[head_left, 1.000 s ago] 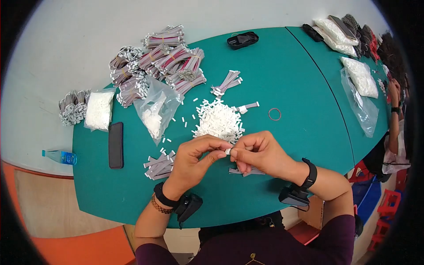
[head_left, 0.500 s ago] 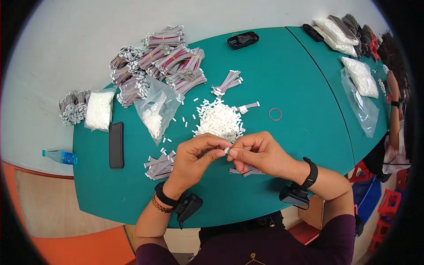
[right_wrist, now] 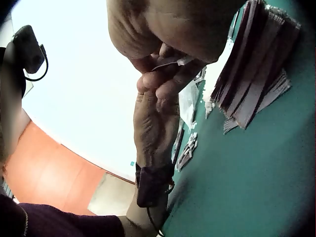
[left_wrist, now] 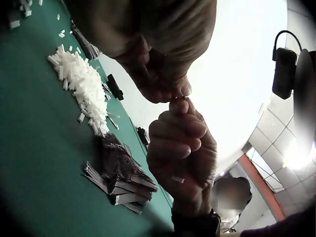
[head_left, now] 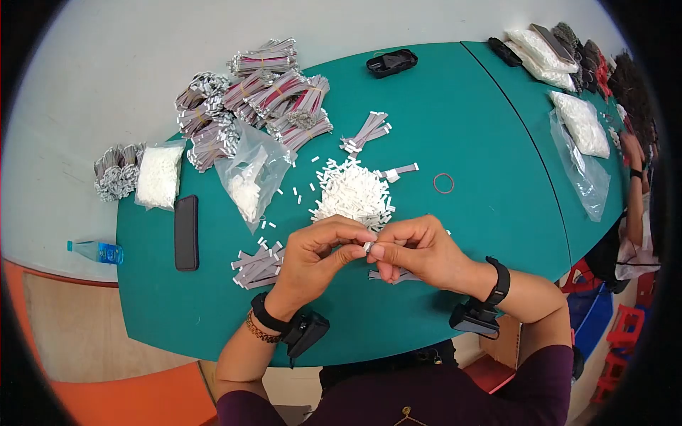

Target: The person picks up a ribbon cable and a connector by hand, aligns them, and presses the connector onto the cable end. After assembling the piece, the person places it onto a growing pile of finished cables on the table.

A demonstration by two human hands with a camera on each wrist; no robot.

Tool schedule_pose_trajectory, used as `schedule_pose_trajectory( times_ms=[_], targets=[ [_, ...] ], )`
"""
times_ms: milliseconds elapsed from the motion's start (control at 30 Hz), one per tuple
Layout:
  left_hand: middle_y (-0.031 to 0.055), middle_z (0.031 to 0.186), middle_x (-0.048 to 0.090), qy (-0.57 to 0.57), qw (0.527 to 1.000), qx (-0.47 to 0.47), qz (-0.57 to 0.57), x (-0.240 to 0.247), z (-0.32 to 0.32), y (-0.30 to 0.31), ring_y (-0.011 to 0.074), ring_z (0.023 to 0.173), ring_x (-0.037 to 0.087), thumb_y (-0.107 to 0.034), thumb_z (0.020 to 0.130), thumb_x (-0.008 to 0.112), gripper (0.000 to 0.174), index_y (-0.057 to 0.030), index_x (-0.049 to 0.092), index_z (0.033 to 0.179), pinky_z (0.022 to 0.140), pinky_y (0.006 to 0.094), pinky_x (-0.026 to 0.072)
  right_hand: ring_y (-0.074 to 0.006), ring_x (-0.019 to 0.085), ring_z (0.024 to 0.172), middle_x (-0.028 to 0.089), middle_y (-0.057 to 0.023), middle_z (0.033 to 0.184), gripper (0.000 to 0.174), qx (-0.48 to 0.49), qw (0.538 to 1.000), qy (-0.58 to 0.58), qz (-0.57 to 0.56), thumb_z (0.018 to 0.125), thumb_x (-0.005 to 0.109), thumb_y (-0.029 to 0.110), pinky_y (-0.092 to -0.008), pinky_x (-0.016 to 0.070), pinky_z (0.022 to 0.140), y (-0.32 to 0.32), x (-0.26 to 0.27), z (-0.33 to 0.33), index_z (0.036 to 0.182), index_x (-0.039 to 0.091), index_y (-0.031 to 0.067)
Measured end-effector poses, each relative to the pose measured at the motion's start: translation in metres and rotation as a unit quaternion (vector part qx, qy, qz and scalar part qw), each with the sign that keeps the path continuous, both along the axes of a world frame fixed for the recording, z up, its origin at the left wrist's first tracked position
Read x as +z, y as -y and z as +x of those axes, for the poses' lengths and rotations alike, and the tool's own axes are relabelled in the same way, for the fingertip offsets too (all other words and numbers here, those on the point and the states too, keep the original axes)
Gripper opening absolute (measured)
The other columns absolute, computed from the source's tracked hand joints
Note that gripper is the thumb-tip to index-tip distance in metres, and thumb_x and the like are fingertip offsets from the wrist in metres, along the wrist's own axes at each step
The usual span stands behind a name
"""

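Note:
Fingertip to fingertip over the table, my left hand [head_left: 312, 255] and right hand [head_left: 426, 252] pinch a small white connector [head_left: 368, 246] between them. A thin strip of grey ribbon cable [right_wrist: 165, 65] shows among the fingers in the right wrist view, mostly hidden by them. In the left wrist view, a small white piece [left_wrist: 177, 179] sits against the right palm. Just beyond the fingertips lies a heap of white connector housings [head_left: 353, 192]. Grey ribbon cables [head_left: 257, 268] lie left of the left hand, and more ribbon cables [head_left: 403, 275] are under the right hand.
Banded cable bundles [head_left: 277, 96] are stacked at the back left, near an open plastic bag [head_left: 252, 174] and a filled bag [head_left: 160, 176]. A phone [head_left: 187, 234] lies at left. A red rubber band [head_left: 443, 183] lies right of the heap. Another person's arm [head_left: 634, 184] is at far right.
Both hands keep their pinch at nearly the same spot, dipping slightly. The right fingers have shifted a little, and a small white bit now shows beyond the right hand's back.

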State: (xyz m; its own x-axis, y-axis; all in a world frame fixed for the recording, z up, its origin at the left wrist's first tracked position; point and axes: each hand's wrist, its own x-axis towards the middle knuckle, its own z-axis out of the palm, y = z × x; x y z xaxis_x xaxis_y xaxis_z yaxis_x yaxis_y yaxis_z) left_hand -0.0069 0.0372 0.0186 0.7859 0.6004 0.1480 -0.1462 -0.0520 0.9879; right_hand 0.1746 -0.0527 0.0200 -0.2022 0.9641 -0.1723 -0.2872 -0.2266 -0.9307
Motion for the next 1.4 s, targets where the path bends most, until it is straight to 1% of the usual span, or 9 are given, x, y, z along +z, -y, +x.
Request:
schedule_pose_trajectory(
  times_ms=[200, 300, 633, 833, 1033, 1133, 1233, 1333, 1400],
  targets=[
    [0.0117, 0.1, 0.06, 0.015, 1.0, 0.008, -0.024, -0.003, 0.002, 0.002, 0.017, 0.092, 0.059, 0.0, 0.082, 0.063, 0.018, 0.0033, 0.063, 0.099, 0.081, 0.0277, 0.0485, -0.0044, 0.056, 0.059, 0.061, -0.0001, 0.068, 0.017, 0.009, 0.999, -0.053, -0.008, 0.091, 0.058, 0.019, -0.0172, 0.0426, 0.052, 0.0, 0.005, 0.001, 0.085, 0.064, 0.0045],
    [0.0116, 0.1, 0.06, 0.017, 0.999, 0.002, -0.027, 0.002, 0.001, 0.001, 0.0168, 0.092, 0.059, -0.001, 0.083, 0.062, 0.018, 0.0035, 0.063, 0.1, 0.08, 0.0276, 0.0488, -0.0047, 0.057, 0.06, 0.062, -0.0006, 0.069, 0.017, 0.023, 1.0, 0.007, 0.008, 0.091, 0.057, 0.019, -0.0174, 0.0437, 0.053, -0.002, 0.008, 0.005, 0.086, 0.064, 0.0042],
    [0.0108, 0.1, 0.06, 0.026, 1.0, 0.0, -0.014, -0.004, 0.002, 0.0, 0.0162, 0.091, 0.059, -0.003, 0.084, 0.061, 0.017, 0.003, 0.063, 0.1, 0.079, 0.0266, 0.0489, -0.0046, 0.057, 0.063, 0.063, -0.001, 0.071, 0.017, 0.016, 1.0, -0.009, 0.025, 0.091, 0.057, 0.019, -0.0182, 0.0444, 0.054, -0.002, 0.001, 0.003, 0.087, 0.065, 0.004],
    [0.0116, 0.1, 0.059, 0.003, 1.0, 0.003, -0.008, -0.002, 0.002, -0.001, 0.0165, 0.092, 0.058, -0.003, 0.082, 0.064, 0.016, 0.0035, 0.064, 0.097, 0.08, 0.0267, 0.0479, -0.005, 0.057, 0.062, 0.063, -0.0012, 0.071, 0.017, 0.01, 1.0, -0.006, 0.015, 0.091, 0.057, 0.018, -0.0184, 0.0447, 0.054, -0.002, -0.001, 0.003, 0.087, 0.065, 0.0037],
    [0.0112, 0.101, 0.059, 0.011, 0.997, -0.009, -0.07, -0.002, 0.002, -0.003, 0.0168, 0.093, 0.058, -0.007, 0.082, 0.065, 0.018, 0.0029, 0.064, 0.098, 0.082, 0.0278, 0.0475, -0.0052, 0.057, 0.062, 0.062, -0.0014, 0.069, 0.017, 0.01, 1.0, -0.01, 0.021, 0.091, 0.058, 0.019, -0.0186, 0.0447, 0.054, -0.004, -0.002, 0.003, 0.087, 0.065, 0.0038],
    [0.011, 0.101, 0.059, 0.01, 0.997, -0.013, -0.071, -0.003, 0.002, -0.003, 0.017, 0.094, 0.058, -0.008, 0.083, 0.065, 0.019, 0.0028, 0.063, 0.098, 0.083, 0.0283, 0.047, -0.0052, 0.057, 0.061, 0.062, -0.0014, 0.069, 0.017, 0.013, 1.0, -0.009, 0.021, 0.091, 0.058, 0.019, -0.0185, 0.0443, 0.053, -0.004, -0.002, 0.003, 0.086, 0.065, 0.0039],
    [0.0108, 0.1, 0.06, -0.001, 0.997, -0.008, -0.072, -0.002, 0.002, -0.002, 0.0171, 0.094, 0.058, -0.009, 0.083, 0.066, 0.021, 0.0028, 0.063, 0.099, 0.083, 0.0288, 0.0466, -0.005, 0.056, 0.06, 0.061, -0.0012, 0.068, 0.017, 0.013, 1.0, -0.007, 0.009, 0.091, 0.057, 0.018, -0.0183, 0.0431, 0.053, -0.004, -0.003, 0.002, 0.085, 0.064, 0.0039],
    [0.0088, 0.101, 0.061, 0.008, 0.997, -0.036, -0.068, -0.002, 0.001, -0.007, 0.0145, 0.091, 0.058, -0.005, 0.086, 0.06, 0.022, 0.0022, 0.061, 0.106, 0.083, 0.0277, 0.0476, -0.0042, 0.054, 0.059, 0.06, -0.0003, 0.066, 0.018, -0.001, 1.0, 0.0, 0.013, 0.091, 0.056, 0.017, -0.0182, 0.0412, 0.051, -0.005, -0.002, 0.001, 0.083, 0.063, 0.0035],
    [0.0082, 0.101, 0.06, 0.016, 0.996, -0.021, -0.091, -0.001, 0.003, -0.006, 0.0126, 0.088, 0.057, -0.007, 0.087, 0.06, 0.022, 0.002, 0.06, 0.107, 0.079, 0.0257, 0.047, -0.0038, 0.052, 0.057, 0.058, 0.0005, 0.064, 0.019, -0.007, 0.999, 0.014, 0.028, 0.092, 0.055, 0.017, -0.0186, 0.0398, 0.05, -0.005, -0.002, 0.0, 0.082, 0.062, 0.0028]
  ],
)
